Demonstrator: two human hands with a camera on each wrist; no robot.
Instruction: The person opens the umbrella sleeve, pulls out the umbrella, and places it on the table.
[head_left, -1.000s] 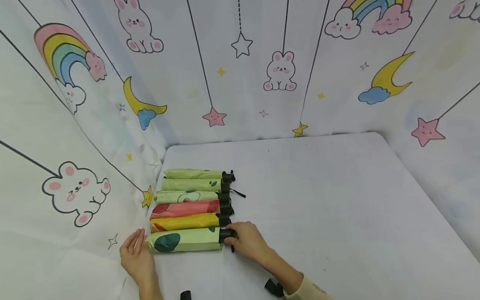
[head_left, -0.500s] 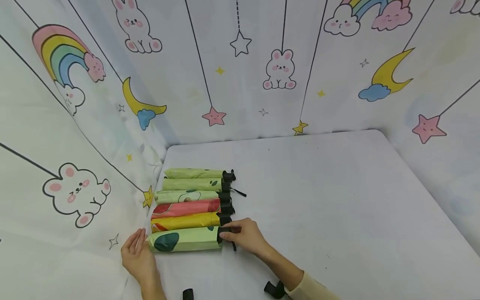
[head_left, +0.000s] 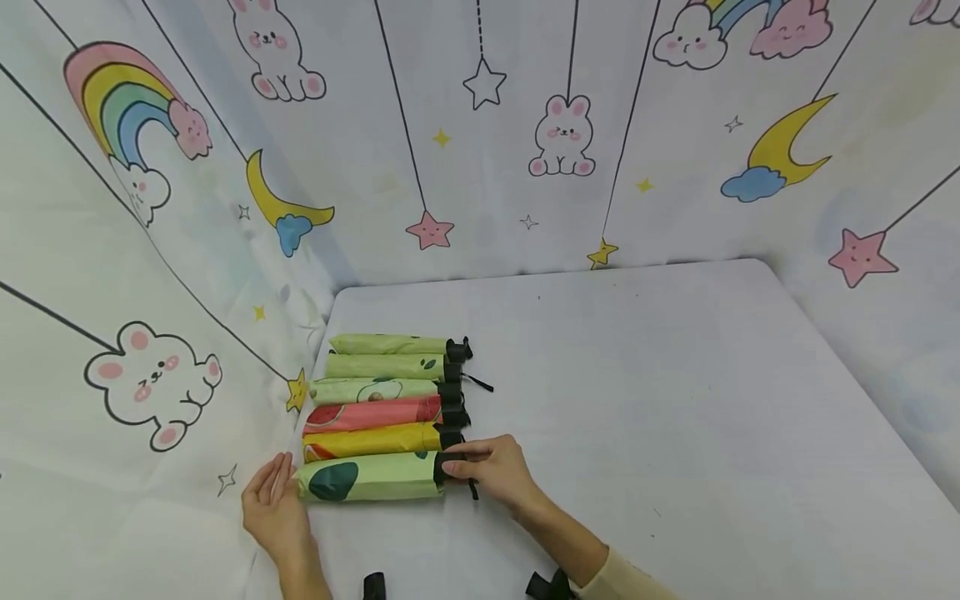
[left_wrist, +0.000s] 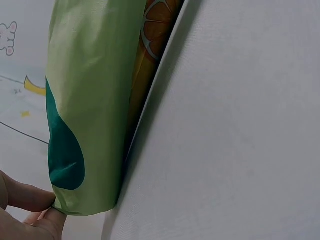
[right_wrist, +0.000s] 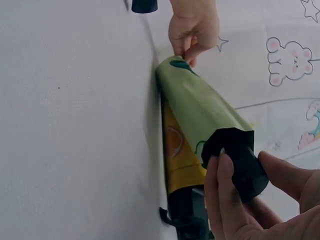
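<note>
Backdrop: pale printed cloth [head_left: 510,142], rabbits, stars, moons and rainbows; cut off by the head view's top and side edges.
Tabletop: white [head_left: 637,400]; near part runs out of frame at the bottom.
Umbrella row: six folded umbrellas at the tabletop's left side, black ends to the right. Far to near: far green umbrella [head_left: 390,344], leaf-print umbrella [head_left: 378,367], avocado umbrella [head_left: 378,390], red umbrella [head_left: 378,412], yellow umbrella [head_left: 367,442], front umbrella [head_left: 390,479].
Front umbrella: light green, dark green patch; nearest in the row, just beside the yellow umbrella. Contact of its underside with the tabletop cannot be told.
Right hand [head_left: 498,475]: fingers hold the front umbrella's handle [right_wrist: 245,172] between thumb and fingers. Head view: hand covers much of the handle. Right wrist view: faceted black sides exposed.
Left hand [head_left: 277,508]: thumb and fingertips pinch the cloth end of the front umbrella; grip hidden in the head view, exposed in the left wrist view.
Orange-slice print [left_wrist: 157,27]: on the yellow umbrella; clear in the left wrist view, cut off at the top.
Black objects: left piece [head_left: 374,586] and right piece [head_left: 543,586], both cut off at the bottom; type cannot be told.
Strap [head_left: 474,490]: black, below the right hand; attachment hidden.
</note>
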